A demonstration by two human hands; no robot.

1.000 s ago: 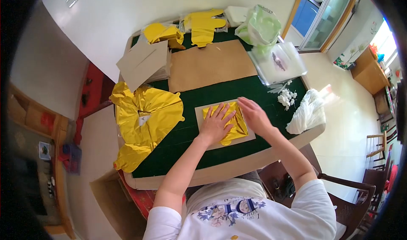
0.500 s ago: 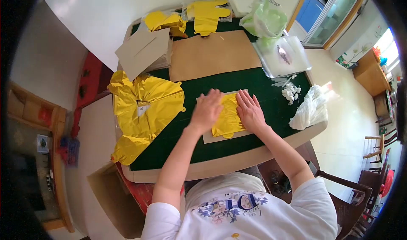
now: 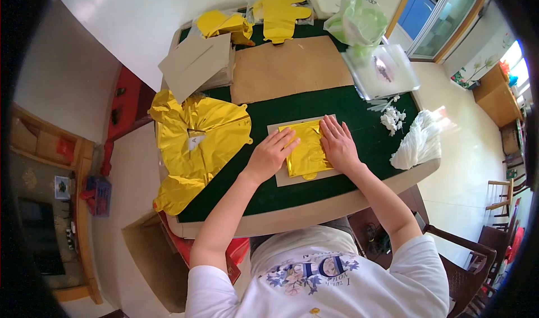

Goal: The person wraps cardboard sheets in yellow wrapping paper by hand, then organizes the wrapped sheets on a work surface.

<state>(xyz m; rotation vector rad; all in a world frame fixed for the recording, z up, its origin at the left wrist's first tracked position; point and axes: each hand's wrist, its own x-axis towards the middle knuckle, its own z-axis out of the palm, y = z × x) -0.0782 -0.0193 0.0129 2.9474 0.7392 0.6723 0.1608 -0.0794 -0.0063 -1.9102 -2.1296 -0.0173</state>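
A folded gold foil balloon (image 3: 306, 149) lies flat on a pale grey card (image 3: 287, 179) near the front of the green tabletop. My left hand (image 3: 269, 156) rests along the left side of the foil and the card, fingers extended. Flat on the foil's right edge is my right hand (image 3: 340, 146), its fingers stretched out toward the far side. A small rounded tab sticks out from the near edge of the foil. To the left spreads a large crumpled gold foil sheet (image 3: 219, 128) with a white piece marked "A" (image 3: 195, 140) on it.
Behind lie a brown cardboard sheet (image 3: 292, 68), a stack of grey cards (image 3: 193, 65) and more gold foil shapes (image 3: 278, 17). On the right are clear plastic sleeves (image 3: 384, 74), a green-white bag (image 3: 359, 20), white ribbon bits (image 3: 392, 120) and a white plastic bundle (image 3: 416, 141).
My left hand has moved off the foil's middle to its left edge, uncovering more of the foil. The right hand stays on the right edge. The whole view has shifted slightly.
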